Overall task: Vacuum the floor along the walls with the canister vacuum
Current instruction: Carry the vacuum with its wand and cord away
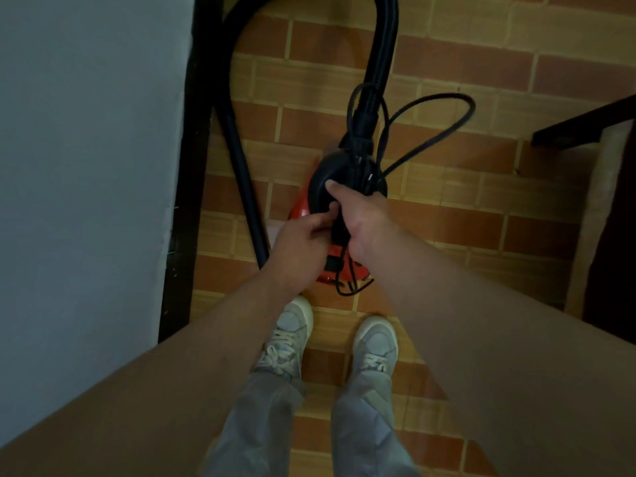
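A red and black canister vacuum [323, 187] stands on the brick-patterned floor [464, 218] just ahead of my feet. Its thick black hose [380, 56] rises from the front, arcs out of view and comes back down along the left wall. A black power cord [444, 111] lies in loose loops over the canister's top. My right hand [364, 215] grips the bundle of cord on top of the canister. My left hand [303, 239] pinches something black at the canister's handle, right beside the right hand.
A pale wall [86, 149] with a dark skirting board [192, 149] runs down the left. A dark piece of furniture [585, 125] juts in at the right, with a dark opening below it. My two white sneakers [292, 335] stand on the floor close behind the canister.
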